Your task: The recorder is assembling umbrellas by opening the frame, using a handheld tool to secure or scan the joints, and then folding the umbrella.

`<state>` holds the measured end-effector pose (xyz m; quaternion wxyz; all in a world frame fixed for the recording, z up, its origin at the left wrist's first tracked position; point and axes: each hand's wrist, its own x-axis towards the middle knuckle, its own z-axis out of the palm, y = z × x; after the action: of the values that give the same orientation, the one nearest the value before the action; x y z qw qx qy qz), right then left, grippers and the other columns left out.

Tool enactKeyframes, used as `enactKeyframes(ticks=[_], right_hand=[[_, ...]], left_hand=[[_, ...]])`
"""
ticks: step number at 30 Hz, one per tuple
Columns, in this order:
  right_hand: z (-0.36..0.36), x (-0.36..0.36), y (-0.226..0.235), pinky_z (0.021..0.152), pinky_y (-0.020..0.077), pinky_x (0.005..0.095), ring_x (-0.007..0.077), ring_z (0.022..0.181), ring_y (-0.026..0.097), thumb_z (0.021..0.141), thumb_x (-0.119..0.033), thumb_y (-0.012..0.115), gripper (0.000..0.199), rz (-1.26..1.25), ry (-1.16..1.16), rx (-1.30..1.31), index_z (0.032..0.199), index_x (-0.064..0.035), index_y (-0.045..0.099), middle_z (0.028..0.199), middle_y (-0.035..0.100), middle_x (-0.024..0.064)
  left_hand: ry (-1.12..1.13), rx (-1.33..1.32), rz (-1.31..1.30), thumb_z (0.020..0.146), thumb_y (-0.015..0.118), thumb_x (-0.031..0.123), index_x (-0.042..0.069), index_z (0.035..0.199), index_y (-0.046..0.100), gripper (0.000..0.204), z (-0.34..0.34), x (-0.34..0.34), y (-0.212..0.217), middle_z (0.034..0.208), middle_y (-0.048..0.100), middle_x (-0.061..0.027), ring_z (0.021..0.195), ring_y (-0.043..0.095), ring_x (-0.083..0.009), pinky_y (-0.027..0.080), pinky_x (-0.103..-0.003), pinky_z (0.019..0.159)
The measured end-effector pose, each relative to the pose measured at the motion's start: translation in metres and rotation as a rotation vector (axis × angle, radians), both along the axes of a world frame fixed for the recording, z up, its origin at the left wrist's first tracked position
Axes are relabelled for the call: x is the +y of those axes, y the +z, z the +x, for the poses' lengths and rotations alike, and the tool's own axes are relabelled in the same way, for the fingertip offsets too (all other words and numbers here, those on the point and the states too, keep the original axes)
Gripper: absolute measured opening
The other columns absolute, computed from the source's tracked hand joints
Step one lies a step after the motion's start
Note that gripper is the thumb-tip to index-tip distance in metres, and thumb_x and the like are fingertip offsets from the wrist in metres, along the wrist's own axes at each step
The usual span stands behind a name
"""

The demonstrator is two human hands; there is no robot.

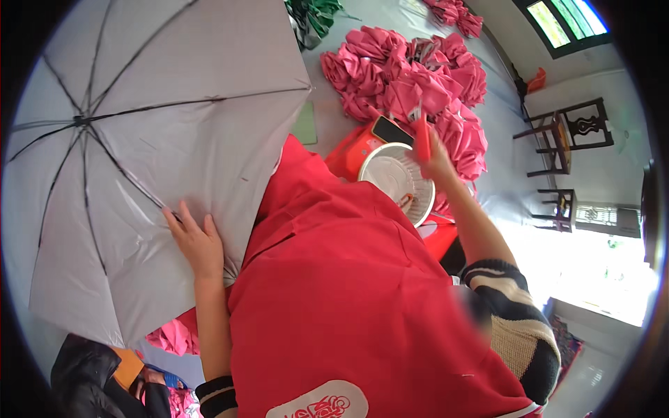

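Left hand [196, 242]: resting on open grey umbrella [174, 157], with fingers spread.
Right hand [438, 161]: grasping red tool [422, 139], perhaps scissors, near pale bowl [390, 174].

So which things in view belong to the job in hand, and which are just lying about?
Seemingly part of the job:
open umbrella
red tool
pink bundles, probably

Seemingly just lying about:
phone
chairs
green bundle

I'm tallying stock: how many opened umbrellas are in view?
1: the silver-grey umbrella at the left, with the left hand on it. Others may be hidden out of view.
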<state>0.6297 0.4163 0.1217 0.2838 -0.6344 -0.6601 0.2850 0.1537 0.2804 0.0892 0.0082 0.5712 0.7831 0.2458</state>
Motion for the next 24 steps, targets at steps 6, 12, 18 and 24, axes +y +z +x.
enactKeyframes(ticks=[6, 12, 18, 24], right_hand=[[0.014, -0.076, -0.134, 0.094, 0.0429, 0.0483, 0.0415, 0.113, 0.053, 0.076, -0.043, 0.067, 0.074, -0.193, -0.033, -0.410, 0.135, -0.0070, 0.040, 0.123, 0.054, 0.0249], [0.029, -0.038, -0.172, 0.077, 0.0425, 0.0463, 0.0354, 0.089, 0.054, 0.082, -0.039, 0.062, 0.049, -0.545, 0.080, -0.742, 0.115, -0.0057, 0.051, 0.098, 0.055, 0.0204], [0.010, 0.022, -0.079, 0.059, 0.0416, 0.0411, 0.0276, 0.065, 0.054, 0.085, -0.032, 0.060, 0.031, -0.396, 0.247, -0.796, 0.094, -0.0030, 0.058, 0.071, 0.054, 0.0140], [-0.174, 0.102, 0.146, 0.047, 0.0389, 0.0295, 0.0093, 0.051, 0.050, 0.089, -0.021, 0.057, 0.026, 0.160, 0.529, 0.015, 0.077, 0.0007, 0.062, 0.056, 0.053, 0.0030]], left_hand=[[0.165, -0.031, 0.059, 0.073, 0.073, 0.019, -0.005, 0.132, 0.039, 0.072, -0.006, -0.006, -0.001, 0.136, 0.039, -0.0328, 0.128, 0.035, -0.0463, 0.029, -0.047, 0.109], [0.247, -0.094, 0.115, 0.064, 0.079, 0.022, 0.000, 0.126, 0.046, 0.074, -0.003, -0.007, 0.002, 0.129, 0.049, -0.0244, 0.117, 0.047, -0.0408, 0.037, -0.048, 0.101], [0.192, -0.132, 0.136, 0.061, 0.081, 0.023, 0.008, 0.122, 0.050, 0.070, -0.007, -0.008, -0.010, 0.133, 0.045, -0.0225, 0.116, 0.046, -0.0393, 0.039, -0.049, 0.097], [0.155, -0.153, 0.137, 0.065, 0.079, 0.024, 0.008, 0.117, 0.053, 0.061, -0.009, -0.010, -0.007, 0.136, 0.041, -0.0229, 0.118, 0.045, -0.0381, 0.039, -0.049, 0.095]])
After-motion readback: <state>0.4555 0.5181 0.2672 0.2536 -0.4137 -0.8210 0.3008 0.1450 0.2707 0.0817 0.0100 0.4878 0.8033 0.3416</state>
